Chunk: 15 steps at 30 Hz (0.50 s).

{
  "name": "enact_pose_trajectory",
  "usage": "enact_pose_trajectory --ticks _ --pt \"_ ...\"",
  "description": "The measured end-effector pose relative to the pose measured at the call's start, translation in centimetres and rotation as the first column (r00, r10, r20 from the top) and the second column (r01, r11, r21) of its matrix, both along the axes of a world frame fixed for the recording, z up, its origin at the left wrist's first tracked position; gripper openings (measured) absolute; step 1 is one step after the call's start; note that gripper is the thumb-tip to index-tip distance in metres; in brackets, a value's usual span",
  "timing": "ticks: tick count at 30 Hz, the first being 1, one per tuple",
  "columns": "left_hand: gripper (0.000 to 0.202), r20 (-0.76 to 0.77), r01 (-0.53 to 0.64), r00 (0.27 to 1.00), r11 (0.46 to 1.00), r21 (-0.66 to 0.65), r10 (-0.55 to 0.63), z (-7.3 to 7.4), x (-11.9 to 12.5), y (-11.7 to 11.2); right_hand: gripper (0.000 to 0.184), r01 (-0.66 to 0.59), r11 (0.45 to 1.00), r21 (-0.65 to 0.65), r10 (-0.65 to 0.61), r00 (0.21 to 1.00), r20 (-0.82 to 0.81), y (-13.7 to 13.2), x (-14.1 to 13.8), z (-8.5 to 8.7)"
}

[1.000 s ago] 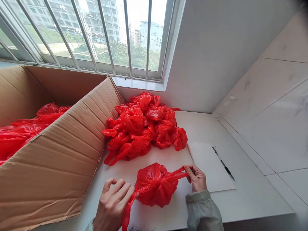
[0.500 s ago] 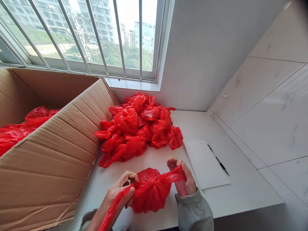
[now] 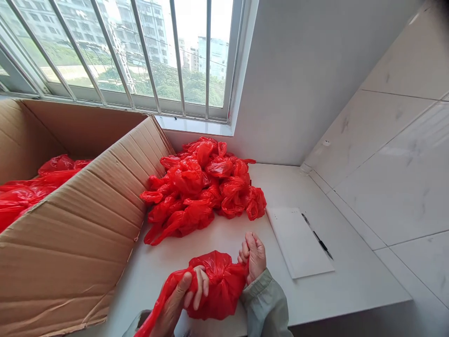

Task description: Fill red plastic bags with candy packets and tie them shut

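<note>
The left hand [image 3: 171,306] grips one long handle [image 3: 157,304] of a red bag [image 3: 220,292] between thumb and fingers; the right hand [image 3: 255,256] is clenched around the other. The bag sits between them—gathered at its top—at the near side of a white table [image 3: 351,285]. Beyond lie a white pad [image 3: 300,245] beside a pen [image 3: 322,243], then a heap of red bags [image 3: 199,185] against a cardboard box [image 3: 87,234]—and, farthest, a barred window [image 3: 161,70].

Grey-green is worn here: the right hand [image 3: 254,256] is framed by a banded cuff [image 3: 257,286], the right sleeve [image 3: 268,304] softly creased; near left, a matching left sleeve [image 3: 132,325] is glimpsed.
</note>
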<state>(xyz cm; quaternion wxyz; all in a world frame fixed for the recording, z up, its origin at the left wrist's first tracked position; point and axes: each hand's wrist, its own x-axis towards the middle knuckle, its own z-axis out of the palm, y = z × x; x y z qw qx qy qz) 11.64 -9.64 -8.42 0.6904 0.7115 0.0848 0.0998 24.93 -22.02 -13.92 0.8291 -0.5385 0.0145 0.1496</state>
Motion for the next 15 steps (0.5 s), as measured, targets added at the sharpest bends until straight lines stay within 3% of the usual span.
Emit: enact_pose_trajectory --ticks 6,9,11,15 --pt "0.058 0.025 -0.075 0.997 0.99 -0.121 0.078 -0.4 1.2 0.6 0.055 0.041 0.99 -0.133 -0.022 0.99 0.142 -1.6 0.5 0.0" --pt "0.037 -0.025 -0.085 0.996 0.989 -0.118 0.082 -0.3 1.1 0.8 0.048 0.078 0.972 -0.22 -0.022 0.969 0.248 -2.7 -0.2 1.3" --pt "0.02 -0.043 -0.009 0.999 0.999 -0.043 0.007 0.0 1.0 0.5 0.044 0.075 0.961 -0.266 0.008 0.954 0.299 -3.0 -1.1 2.7" --pt "0.041 -0.125 0.078 0.991 0.963 0.258 -0.046 0.2 0.9 -1.2 0.037 -0.104 0.936 -0.336 0.223 0.914 0.339 -1.8 -3.8 6.2"
